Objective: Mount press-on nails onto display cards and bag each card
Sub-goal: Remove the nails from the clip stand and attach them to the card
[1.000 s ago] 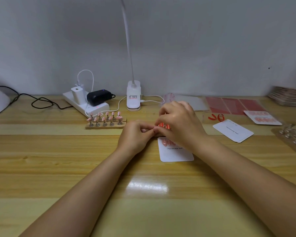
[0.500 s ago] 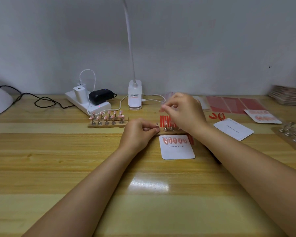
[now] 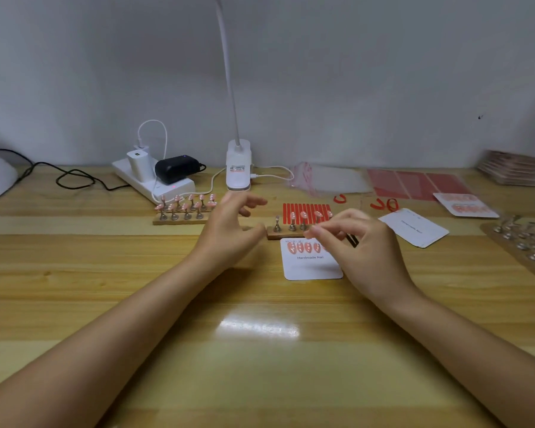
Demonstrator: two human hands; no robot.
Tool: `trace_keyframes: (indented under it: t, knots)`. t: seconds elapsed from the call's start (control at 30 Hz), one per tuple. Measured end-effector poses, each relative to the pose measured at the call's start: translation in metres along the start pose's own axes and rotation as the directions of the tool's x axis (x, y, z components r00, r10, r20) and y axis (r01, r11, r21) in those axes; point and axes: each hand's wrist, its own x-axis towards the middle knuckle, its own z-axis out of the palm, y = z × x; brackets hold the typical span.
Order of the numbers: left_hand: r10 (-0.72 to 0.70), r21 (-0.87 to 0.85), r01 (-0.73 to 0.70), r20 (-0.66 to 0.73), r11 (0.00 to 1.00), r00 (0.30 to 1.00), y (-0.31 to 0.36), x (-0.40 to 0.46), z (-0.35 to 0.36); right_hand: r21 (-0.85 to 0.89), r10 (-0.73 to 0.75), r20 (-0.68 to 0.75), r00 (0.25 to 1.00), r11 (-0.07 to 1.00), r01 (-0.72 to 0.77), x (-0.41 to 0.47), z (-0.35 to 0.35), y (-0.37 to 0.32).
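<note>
Press-on nails, pink, sit in a row along the top of a white display card lying flat on the wooden table just right of frame centre; directly above it a small wooden stand carries more nails on metal pegs. Left hand hovers left of that stand, fingers spread and loose, holding nothing. Right hand hangs over the card's right edge, thumb and forefinger pinched together — whether a nail sits between them cannot be told — with a thin dark tool showing by its fingers.
</note>
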Motion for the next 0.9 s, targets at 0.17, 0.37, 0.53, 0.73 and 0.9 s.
trace_keyframes:
  t: [0.17,0.37,0.53,0.73,0.9]
  knots:
    - [0.239,0.015,-0.246,0.181,0.969,0.954,0.008,-0.027,-0.001,-0.130,-0.128,0.061,0.990,0.982,0.135,-0.008,0.003,0.007]
    - [0.284,0.091,-0.316,0.259,0.944,0.923,0.004,-0.035,0.002,-0.258,-0.235,0.155,0.960,0.928,0.269,-0.010,0.004,0.012]
    - [0.288,0.072,-0.315,0.250,0.946,0.924,0.003,-0.036,0.003,-0.350,-0.301,0.191,0.934,0.868,0.351,-0.010,0.006,0.013]
    - [0.277,0.044,-0.296,0.243,0.954,0.930,0.002,-0.037,0.004,-0.428,-0.353,0.219,0.910,0.803,0.414,-0.011,0.006,0.011]
    - [0.270,0.032,-0.289,0.266,0.957,0.925,0.002,-0.036,0.003,-0.451,-0.384,0.239,0.892,0.770,0.452,-0.012,0.007,0.008]
